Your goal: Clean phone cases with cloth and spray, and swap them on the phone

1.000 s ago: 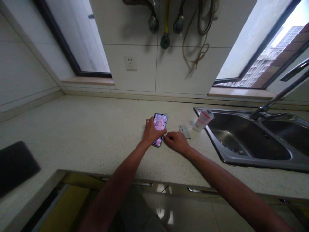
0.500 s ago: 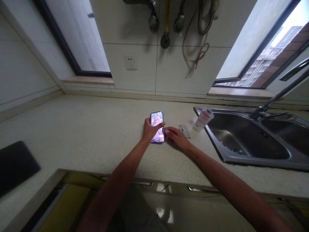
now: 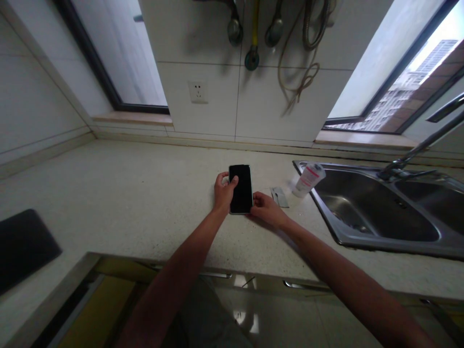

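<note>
A smartphone (image 3: 241,191) with a dark screen and pale edges is in the middle of the head view, above the counter. My left hand (image 3: 223,194) grips its left side, with the thumb lying over the front and the other fingers at the edge and behind. At the lower right edge, the curled fingers of my right hand (image 3: 266,209) hold the phone's corner; their tips are partly hidden. Just beyond the right hand lies a small flat grey packet (image 3: 280,197). A clear plastic cup with red print (image 3: 308,180) leans at the sink's edge.
A steel double sink (image 3: 337,237) with a tall faucet (image 3: 393,166) is set into the counter (image 3: 163,193) on the right. Pipes and a loose cord (image 3: 299,87) hang from the wall above a socket (image 3: 197,92). Far left lies a dark flat object (image 3: 27,246).
The phone's lit screen has gone black. My left thumb has drawn back left across it. The right hand remains at the phone's right edge, and the whole view has shifted slightly.
</note>
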`<state>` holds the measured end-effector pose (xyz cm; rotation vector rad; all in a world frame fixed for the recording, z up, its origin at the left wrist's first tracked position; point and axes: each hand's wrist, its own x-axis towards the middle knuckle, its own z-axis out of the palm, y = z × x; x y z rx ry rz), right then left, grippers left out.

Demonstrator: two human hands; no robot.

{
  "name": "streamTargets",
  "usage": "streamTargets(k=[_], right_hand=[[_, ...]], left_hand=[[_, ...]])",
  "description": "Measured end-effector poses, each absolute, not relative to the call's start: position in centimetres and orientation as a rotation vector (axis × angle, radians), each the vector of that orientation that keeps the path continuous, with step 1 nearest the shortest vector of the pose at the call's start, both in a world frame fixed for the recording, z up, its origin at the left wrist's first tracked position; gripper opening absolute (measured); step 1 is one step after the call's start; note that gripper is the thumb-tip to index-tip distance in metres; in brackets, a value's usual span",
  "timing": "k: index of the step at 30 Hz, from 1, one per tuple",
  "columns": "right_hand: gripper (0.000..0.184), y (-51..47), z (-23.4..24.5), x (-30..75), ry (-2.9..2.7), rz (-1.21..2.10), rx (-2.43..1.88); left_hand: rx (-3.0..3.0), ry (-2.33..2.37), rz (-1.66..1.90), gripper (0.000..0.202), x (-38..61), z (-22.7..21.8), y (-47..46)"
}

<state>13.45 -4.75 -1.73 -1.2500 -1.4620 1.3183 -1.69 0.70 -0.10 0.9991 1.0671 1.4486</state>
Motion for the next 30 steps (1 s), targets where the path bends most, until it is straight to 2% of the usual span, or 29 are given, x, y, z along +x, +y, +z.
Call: streamTargets(k=[14, 19, 22, 26, 30], right_hand=[[0.036, -5.1, -2.1, 13.1, -1.657, 1.074, -1.363], [0.03, -5.5, -1.1, 13.2, -1.612, 1.276, -1.215], [0.033, -5.8, -0.2, 13.2, -1.526, 1.466, -1.054], [0.035, -5.9, 0.9, 13.5, -1.428, 1.487, -1.008], [0.037, -5.5, 1.2, 14.2, -1.386, 1.42, -1.029]], left_hand=[[1.028, 1.025, 1.517, 0.03, -1.5, 0.3, 0.5], [0.906, 0.93, 1.436, 0.029, -2.0, 0.3, 0.6], [0.891, 0.888, 1.404, 0.03, -2.3, 0.0, 0.9], [0.859, 0.906, 1.389, 0.039, -1.9, -0.3, 1.1], [0.983, 0.937, 1.301, 0.062, -1.2, -0.1, 0.1]])
